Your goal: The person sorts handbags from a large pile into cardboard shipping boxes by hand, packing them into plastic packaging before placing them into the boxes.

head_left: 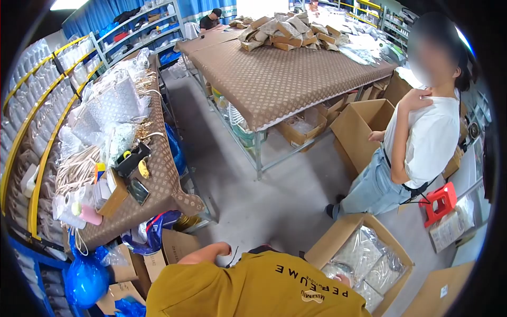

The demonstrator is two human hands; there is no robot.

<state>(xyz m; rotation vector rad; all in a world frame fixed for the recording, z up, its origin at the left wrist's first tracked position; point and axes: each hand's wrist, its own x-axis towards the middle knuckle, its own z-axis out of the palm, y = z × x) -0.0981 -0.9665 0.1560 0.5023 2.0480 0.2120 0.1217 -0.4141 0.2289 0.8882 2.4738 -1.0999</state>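
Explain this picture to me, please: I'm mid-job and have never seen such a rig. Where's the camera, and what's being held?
There is no machine: a person works with two bare hands, and this single picture comes from a camera on their head, looking forward and down. The mustard shirt at the bottom is the wearer's own. Their left hand is beside the waist; whether it holds anything isn't clear. Their right hand is at the plastic-wrapped packs in an open cardboard box; its grip is hidden. The big brown-covered table ahead bears a heap of packages. The person in white is someone else.
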